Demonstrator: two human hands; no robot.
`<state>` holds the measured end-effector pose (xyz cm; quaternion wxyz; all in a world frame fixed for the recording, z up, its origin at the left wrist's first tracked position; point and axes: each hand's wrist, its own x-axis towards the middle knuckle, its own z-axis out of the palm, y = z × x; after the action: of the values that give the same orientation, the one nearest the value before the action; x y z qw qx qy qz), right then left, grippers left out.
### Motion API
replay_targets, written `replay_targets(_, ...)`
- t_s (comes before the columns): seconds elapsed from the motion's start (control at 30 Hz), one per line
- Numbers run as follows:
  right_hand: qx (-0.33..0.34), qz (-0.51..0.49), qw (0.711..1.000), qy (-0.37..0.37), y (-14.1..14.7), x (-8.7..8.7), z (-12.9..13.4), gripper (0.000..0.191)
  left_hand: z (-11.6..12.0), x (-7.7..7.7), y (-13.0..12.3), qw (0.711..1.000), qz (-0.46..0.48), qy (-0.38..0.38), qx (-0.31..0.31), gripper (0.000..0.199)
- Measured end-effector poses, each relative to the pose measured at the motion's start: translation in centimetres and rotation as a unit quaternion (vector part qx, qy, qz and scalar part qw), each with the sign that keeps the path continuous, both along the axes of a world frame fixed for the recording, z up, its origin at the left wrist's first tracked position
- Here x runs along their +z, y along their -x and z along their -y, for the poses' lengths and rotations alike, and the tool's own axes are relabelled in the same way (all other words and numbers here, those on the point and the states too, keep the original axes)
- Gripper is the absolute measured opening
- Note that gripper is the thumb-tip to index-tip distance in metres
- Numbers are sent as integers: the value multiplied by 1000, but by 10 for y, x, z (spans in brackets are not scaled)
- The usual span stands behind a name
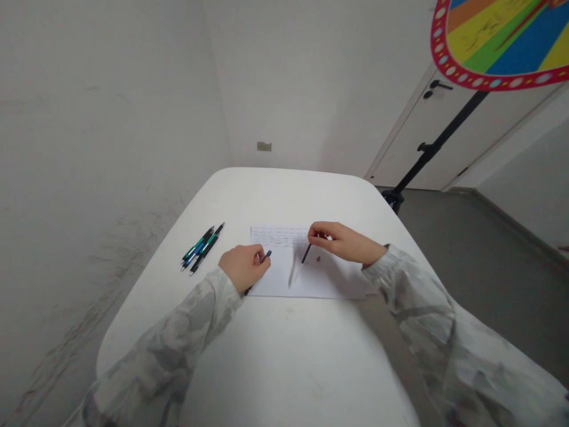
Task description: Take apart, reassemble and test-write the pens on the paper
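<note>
White paper [275, 279] lies on the white table [284, 356], with rows of handwriting across its upper part. My left hand [245, 267] is closed round a dark pen [268, 255] over the paper's left edge; the pen's other end shows below the hand. Above the middle of the sheet, my right hand [331, 238] pinches the top of a thin dark blue rod [306, 254], which hangs tilted, its lower end near the paper. A tiny dark piece [318, 258] lies on the paper just under the right hand.
Several green, blue and black pens [202, 249] lie in a loose pile at the table's left. Beyond the table's right side stands a colourful wheel [502, 41] on a black pole [444, 136]. Walls rise at the left and behind, with a door [427, 160] at the back right.
</note>
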<state>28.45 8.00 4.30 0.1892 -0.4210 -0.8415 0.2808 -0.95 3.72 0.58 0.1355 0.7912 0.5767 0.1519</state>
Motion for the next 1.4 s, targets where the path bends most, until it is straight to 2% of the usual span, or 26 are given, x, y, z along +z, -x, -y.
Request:
replay_targets(0.1,31,62,996,52,20,-8,-13,17,-3,1,-9,996,-44,66,28,25)
replay_targets(0.17,25,93,993,69,32,-15,-19,14,-3,0,-16,992,-75,89,41,28)
replay_targets(0.27,9,110,991,76,42,-23,-27,12,-2,-5,-22,990,-106,85,41,30)
replay_targets(0.4,-14,68,997,46,41,-28,-28,14,-2,-6,-23,990,-115,71,40,40)
replay_targets(0.47,-40,33,999,11,34,-28,-17,17,0,-5,-18,992,-101,56,49,47)
replay_targets(0.57,-110,-33,991,-74,19,-32,18,26,8,-6,-4,997,-45,-10,69,50)
replay_targets(0.67,-164,-79,971,-155,3,-46,63,39,18,-17,13,991,33,-107,74,46)
replay_targets(0.73,-164,-94,962,-199,-6,-59,84,43,23,-26,23,988,71,-133,44,46)
replay_targets(0.87,-144,-96,957,-232,-13,-76,93,44,24,-37,30,989,89,-116,-15,47)
replay_targets(1.0,-152,-97,960,-216,-12,-79,86,32,22,-39,28,988,93,-125,-17,45)
replay_targets(1.17,-127,-68,966,-217,-10,-75,87,7,27,-27,22,980,104,-167,-27,31)
replay_targets(1.23,-117,-26,968,-222,-9,-68,85,9,30,-14,14,982,85,-163,-40,28)
replay_targets(1.3,-99,33,971,-217,-6,-58,80,17,31,3,-1,991,50,-113,-51,24)
replay_targets(1.4,-58,125,973,-185,1,-40,66,21,23,26,-31,999,-22,16,-46,25)
